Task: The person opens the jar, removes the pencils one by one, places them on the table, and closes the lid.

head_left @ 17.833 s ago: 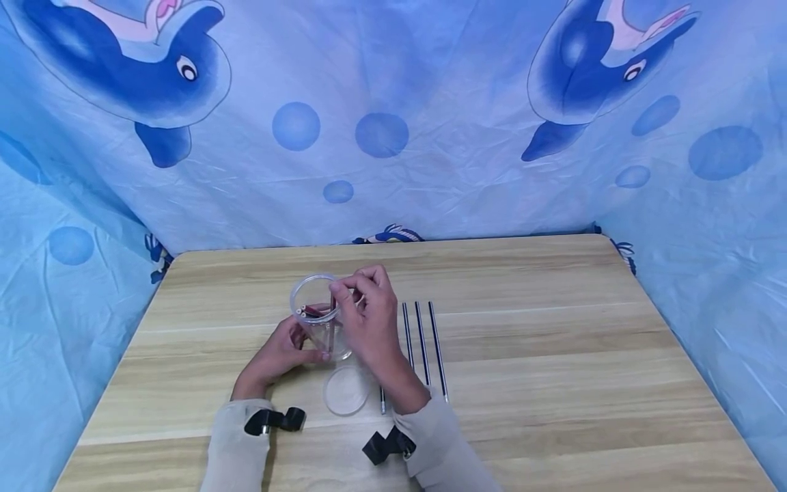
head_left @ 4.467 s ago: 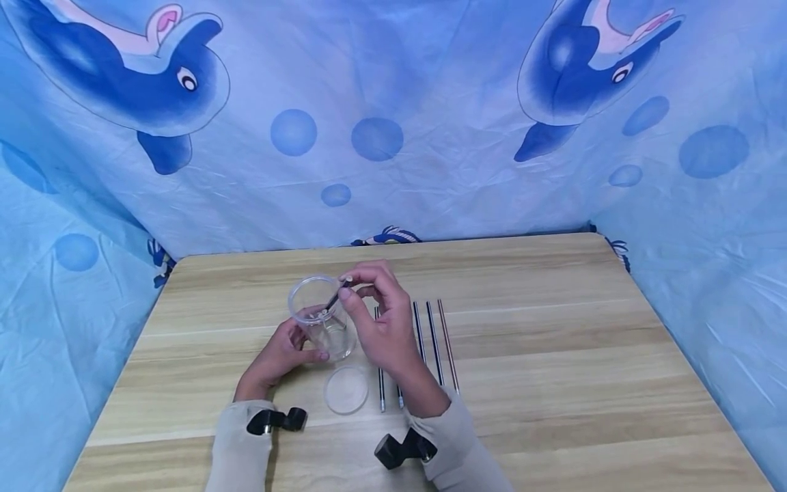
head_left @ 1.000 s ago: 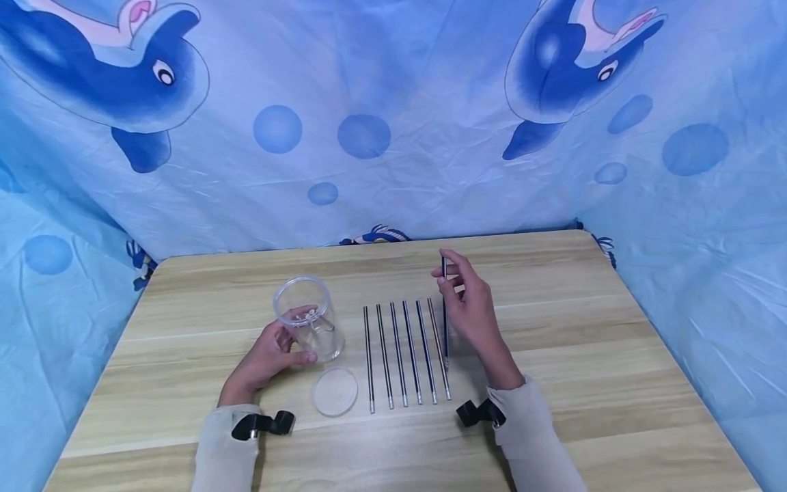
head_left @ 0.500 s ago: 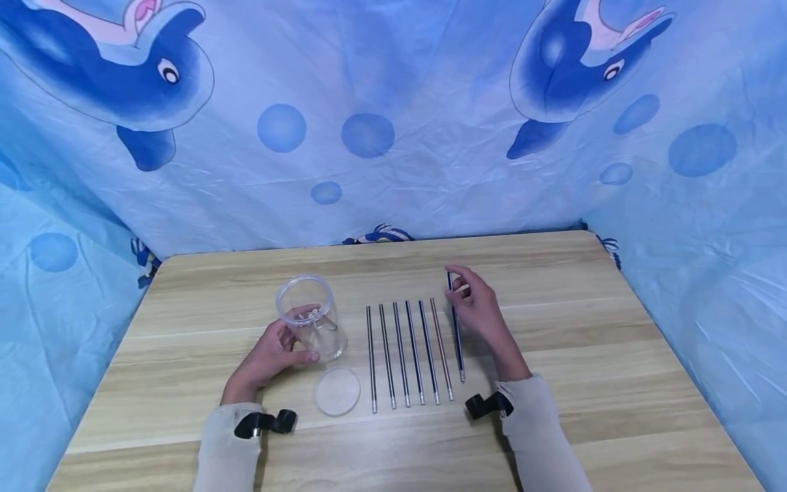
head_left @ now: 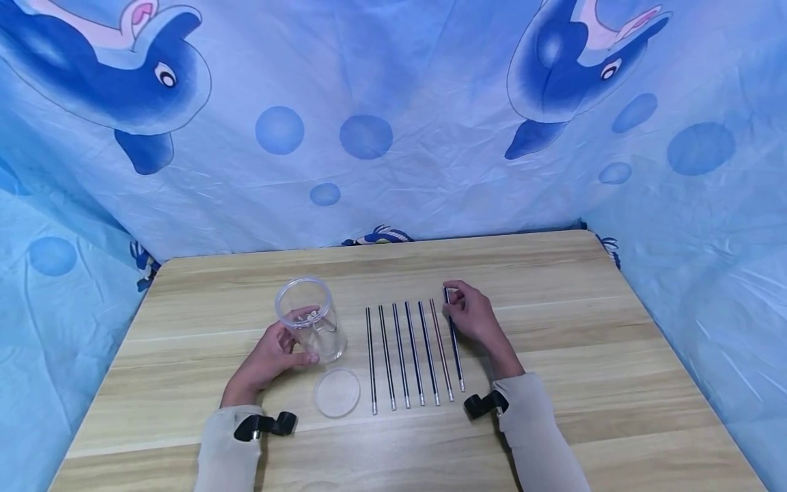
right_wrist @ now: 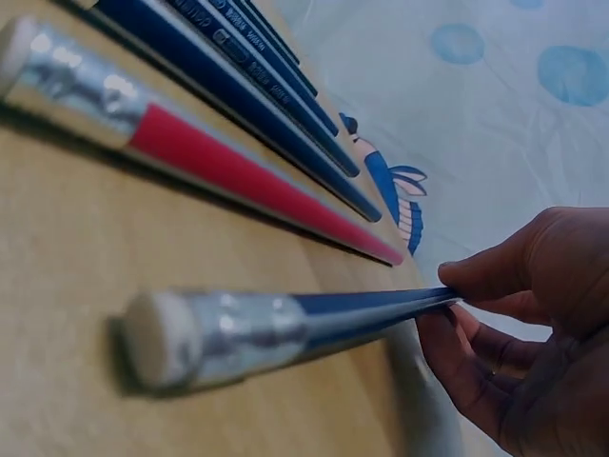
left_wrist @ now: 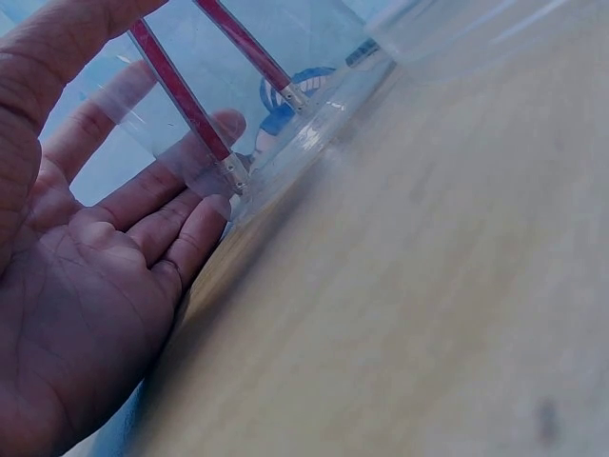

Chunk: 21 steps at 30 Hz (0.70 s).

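Note:
My left hand grips the clear plastic jar, fingers behind it and thumb in front. The jar stands upright without its lid. Through its wall in the left wrist view show two red pencils and a dark pencil end. With thumb and fingertips, my right hand pinches a dark blue pencil by its far end. Its white eraser end points towards me, low over the table in the right wrist view. Just left of it lies a red pencil, the last of a row of several blue and dark pencils.
A round clear lid lies flat on the wooden table, between the jar and the row of pencils. Blue sheeting with dolphin prints hangs behind the table and along both sides.
Over the earlier frames, pencils have come out of the jar and the row has grown. In the last second my right hand has lowered the blue pencil beside the red one. My left hand stays put.

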Motion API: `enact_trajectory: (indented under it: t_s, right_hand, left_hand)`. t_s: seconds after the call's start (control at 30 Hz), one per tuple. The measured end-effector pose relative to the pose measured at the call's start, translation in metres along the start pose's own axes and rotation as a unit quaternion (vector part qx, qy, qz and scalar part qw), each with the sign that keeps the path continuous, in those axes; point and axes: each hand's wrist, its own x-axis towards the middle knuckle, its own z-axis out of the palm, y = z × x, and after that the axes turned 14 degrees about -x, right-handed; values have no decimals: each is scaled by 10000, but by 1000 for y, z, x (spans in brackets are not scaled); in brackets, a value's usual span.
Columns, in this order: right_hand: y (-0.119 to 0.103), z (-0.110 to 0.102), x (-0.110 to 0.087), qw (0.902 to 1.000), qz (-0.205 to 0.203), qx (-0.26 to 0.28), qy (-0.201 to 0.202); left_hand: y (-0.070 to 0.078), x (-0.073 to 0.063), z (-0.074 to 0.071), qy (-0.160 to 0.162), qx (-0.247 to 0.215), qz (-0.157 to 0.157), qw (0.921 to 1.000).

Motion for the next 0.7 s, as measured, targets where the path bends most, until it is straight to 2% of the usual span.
enact_trajectory:
  t_s: [0.2, 0.7]
  right_hand:
    - [1, 5, 1, 9999, 137, -83, -37]
    - [-3, 8, -1, 9970, -179, -746, 77]
  left_hand:
    - [-1, 0, -1, -2, -11, 12, 10000]
    - [1, 0, -1, 16, 46, -58, 10000]
